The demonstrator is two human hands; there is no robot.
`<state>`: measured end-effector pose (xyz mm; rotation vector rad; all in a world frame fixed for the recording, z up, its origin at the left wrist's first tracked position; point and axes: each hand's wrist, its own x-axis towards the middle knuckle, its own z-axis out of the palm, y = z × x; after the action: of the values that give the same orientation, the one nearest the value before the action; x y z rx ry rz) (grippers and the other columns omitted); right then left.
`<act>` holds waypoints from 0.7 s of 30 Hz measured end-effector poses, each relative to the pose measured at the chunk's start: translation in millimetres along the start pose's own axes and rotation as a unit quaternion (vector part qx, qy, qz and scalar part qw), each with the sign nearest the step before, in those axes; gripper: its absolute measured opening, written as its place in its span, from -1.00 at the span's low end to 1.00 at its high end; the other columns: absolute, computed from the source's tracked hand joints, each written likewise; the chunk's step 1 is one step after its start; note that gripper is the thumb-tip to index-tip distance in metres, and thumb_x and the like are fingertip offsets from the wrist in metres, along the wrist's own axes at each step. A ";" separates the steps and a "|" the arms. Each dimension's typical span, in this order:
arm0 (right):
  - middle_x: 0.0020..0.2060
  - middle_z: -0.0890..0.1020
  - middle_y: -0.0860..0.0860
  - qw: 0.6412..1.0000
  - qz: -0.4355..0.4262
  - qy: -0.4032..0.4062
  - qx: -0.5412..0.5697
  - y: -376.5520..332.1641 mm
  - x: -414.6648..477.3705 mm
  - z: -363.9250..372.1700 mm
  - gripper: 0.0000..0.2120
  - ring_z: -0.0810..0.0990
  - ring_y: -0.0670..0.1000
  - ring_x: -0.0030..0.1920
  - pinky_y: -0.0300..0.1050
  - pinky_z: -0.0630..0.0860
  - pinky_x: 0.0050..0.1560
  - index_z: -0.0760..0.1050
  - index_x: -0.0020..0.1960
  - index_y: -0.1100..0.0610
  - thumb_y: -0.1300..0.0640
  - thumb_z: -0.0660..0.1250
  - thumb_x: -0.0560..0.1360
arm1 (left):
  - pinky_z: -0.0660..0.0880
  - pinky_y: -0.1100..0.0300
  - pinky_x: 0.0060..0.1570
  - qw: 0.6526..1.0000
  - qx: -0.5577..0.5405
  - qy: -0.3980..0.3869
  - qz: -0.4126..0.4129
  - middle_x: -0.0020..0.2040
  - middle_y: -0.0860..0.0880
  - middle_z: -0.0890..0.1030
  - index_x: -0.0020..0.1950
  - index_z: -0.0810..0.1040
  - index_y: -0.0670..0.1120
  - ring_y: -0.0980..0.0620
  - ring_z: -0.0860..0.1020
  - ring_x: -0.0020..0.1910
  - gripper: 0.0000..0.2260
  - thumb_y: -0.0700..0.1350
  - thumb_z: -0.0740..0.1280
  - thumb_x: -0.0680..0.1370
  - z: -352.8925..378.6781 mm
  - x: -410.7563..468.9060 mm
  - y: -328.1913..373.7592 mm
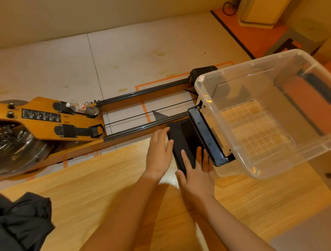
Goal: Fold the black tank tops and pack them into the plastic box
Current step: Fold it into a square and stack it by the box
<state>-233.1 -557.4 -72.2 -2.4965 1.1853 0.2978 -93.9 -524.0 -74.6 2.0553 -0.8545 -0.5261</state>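
A folded black tank top [183, 141] lies on the wooden table [110, 189], just left of the clear plastic box [274, 114]. My left hand [158, 151] rests against the top's left edge with straight fingers. At the top's near end my right hand [197, 174] lies flat, fingers spread on the cloth. The box has a black latch handle [207, 138] facing the top, and I see nothing inside it. A heap of unfolded black tank tops [16, 230] sits at the table's near left.
A wooden rowing machine [41, 123] with black rails stretches across the floor beyond the table, a plastic bottle [84, 109] lying on it. The box overhangs the table's right edge. A white unit stands in the far right corner.
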 end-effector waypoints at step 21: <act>0.53 0.16 0.09 0.968 -0.227 0.098 -0.050 5.6 -43.8 28.0 -0.43 -0.01 0.10 0.55 0.08 -0.11 0.49 0.07 0.55 0.04 -0.08 0.02 0.58 | -0.25 0.08 0.52 0.941 0.334 -0.002 -0.047 0.59 0.04 -0.17 0.58 -0.18 0.00 0.09 -0.28 0.54 -0.46 0.09 -0.06 0.67 -23.2 -129.3 -26.8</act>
<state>-265.8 -518.5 -84.3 -2.8450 0.6379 -0.0140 -157.2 -405.7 -75.5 2.7221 -1.0379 -0.3085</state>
